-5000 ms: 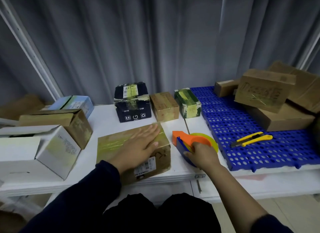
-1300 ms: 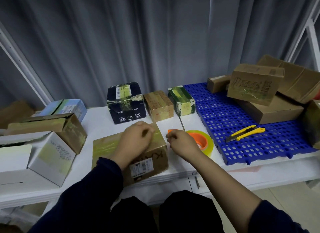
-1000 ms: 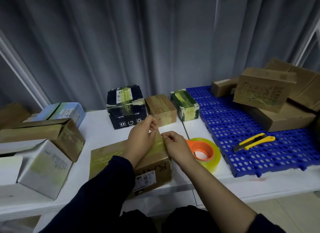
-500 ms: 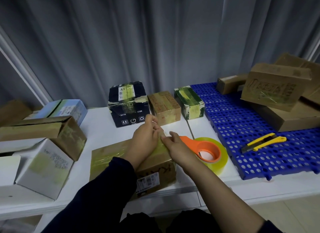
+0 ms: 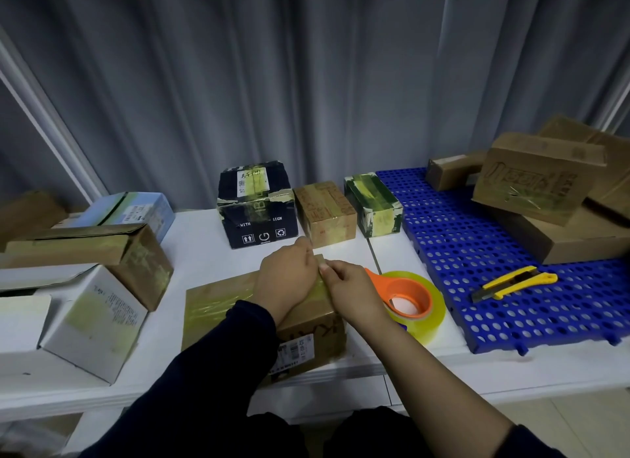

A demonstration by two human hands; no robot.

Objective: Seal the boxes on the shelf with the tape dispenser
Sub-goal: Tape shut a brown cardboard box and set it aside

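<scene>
box [image 5: 218,304] on white shelf [image 5: 204,253], grey curtain [image 5: 306,82] behind

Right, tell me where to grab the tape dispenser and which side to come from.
Take the orange handle of the tape dispenser, probably from above and from its left, the brown box side. It lies flat on the shelf with that handle jutting past the roll toward the right hand; the roll's rim is bare tape.

Dim, perhaps soft-focused (edges bowed)
</scene>
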